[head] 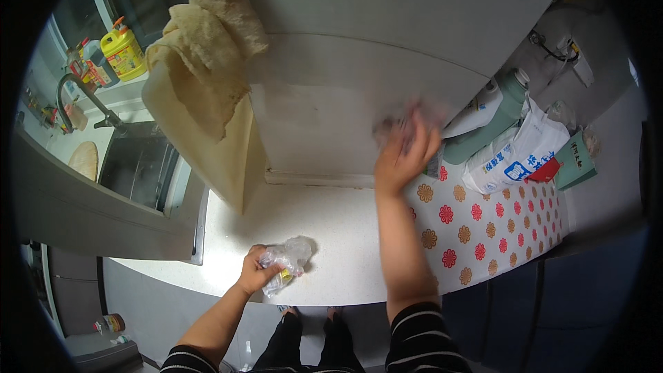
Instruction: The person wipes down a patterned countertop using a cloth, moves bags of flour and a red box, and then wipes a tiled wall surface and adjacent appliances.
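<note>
My left hand (254,271) grips a crumpled clear plastic bag (296,251) near the front edge of the white countertop (331,230). Something yellow shows through the plastic. Farther away, my right hand (405,153) is raised in front of a grey-white panel (311,124), left of a green bottle. Motion blurs its fingers. A dark, smeared shape lies beside them, and I cannot tell whether it is held.
At right, a flower-patterned cloth (489,230) carries a green bottle (487,119), a printed white bag (518,150) and a green box (575,163). At left are a towel-draped cream panel (202,129), a sink (137,160), a faucet (85,93) and a yellow pump jug (123,54).
</note>
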{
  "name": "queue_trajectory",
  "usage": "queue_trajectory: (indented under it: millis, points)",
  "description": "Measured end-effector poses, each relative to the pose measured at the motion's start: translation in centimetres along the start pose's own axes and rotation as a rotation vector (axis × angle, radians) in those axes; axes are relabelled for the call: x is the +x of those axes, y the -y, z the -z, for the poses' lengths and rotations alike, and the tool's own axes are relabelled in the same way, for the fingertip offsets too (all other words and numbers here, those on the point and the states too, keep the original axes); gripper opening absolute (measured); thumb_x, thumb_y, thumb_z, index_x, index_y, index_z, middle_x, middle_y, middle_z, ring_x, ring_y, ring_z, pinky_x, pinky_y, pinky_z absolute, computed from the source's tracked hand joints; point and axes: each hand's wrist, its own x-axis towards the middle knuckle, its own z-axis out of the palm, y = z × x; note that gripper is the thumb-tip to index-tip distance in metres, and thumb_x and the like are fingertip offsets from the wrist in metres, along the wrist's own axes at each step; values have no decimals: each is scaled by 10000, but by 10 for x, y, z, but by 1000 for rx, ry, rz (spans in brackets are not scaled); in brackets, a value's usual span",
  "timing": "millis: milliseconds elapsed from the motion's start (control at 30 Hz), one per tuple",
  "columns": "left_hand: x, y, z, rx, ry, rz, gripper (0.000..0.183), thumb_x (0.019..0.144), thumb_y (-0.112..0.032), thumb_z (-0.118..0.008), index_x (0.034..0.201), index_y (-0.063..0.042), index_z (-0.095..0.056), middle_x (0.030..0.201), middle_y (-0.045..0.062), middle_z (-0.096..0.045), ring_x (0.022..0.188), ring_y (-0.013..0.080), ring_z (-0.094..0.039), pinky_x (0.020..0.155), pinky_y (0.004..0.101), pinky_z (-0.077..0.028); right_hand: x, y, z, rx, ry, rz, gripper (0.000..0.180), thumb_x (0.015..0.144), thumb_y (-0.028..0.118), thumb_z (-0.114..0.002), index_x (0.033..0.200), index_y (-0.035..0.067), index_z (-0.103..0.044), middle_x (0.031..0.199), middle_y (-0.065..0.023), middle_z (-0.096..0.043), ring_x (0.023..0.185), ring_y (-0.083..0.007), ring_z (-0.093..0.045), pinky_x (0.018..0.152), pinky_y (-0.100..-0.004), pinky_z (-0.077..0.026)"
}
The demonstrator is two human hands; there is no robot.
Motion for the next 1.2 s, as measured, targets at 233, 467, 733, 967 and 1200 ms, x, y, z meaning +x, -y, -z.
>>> queue_trajectory:
  millis: [233, 467, 733, 967, 1200]
  points:
    - [3, -9, 1, 132, 12, -42, 336, 659, -134, -835, 959, -60, -701, 917, 96, -604, 869, 235, -584, 797, 333, -474, 35, 1, -48, -372, 126, 630, 271, 784, 201, -739, 1045, 161, -680, 1038, -90, -576, 975, -281, -517, 865, -480, -411]
    - [-8, -46, 29, 492, -82, -55, 501, 598, -90, -762, 1080, -55, -631, 1068, 164, -615, 1057, 335, -546, 918, 402, -446, -7, -21, -1, -300, 823, 1243, 173, 773, 196, -608, 916, 136, -686, 977, -19, -605, 958, -274, -545, 906, -506, -447]
    - [-20, -84, 16, 987, -76, -105, 945, 590, -232, -774, 1396, -40, -320, 1424, 270, -308, 1320, 485, -267, 1040, 639, -258, 99, 55, -80, -340, 72, 750, 339, 804, 289, -707, 1099, 135, -642, 1036, -121, -602, 972, -315, -532, 779, -521, -398]
    - [-30, -122, 11, 911, -20, -372, 878, 599, -206, -714, 1390, -73, -358, 1424, 256, -279, 1318, 507, -237, 1021, 683, -241, 75, 23, -37, -209, 679, 1243, 270, 757, 253, -659, 1013, 167, -673, 1172, -11, -568, 1092, -279, -501, 871, -514, -412]
    - [-6, -158, -1, 770, -77, -645, 733, 677, -193, -672, 1352, -71, -414, 1427, 244, -291, 1302, 510, -259, 1015, 667, -258, 307, 197, -130, -338, -67, 928, 157, 792, 229, -666, 947, 239, -691, 1064, 18, -560, 1016, -260, -490, 835, -442, -381]
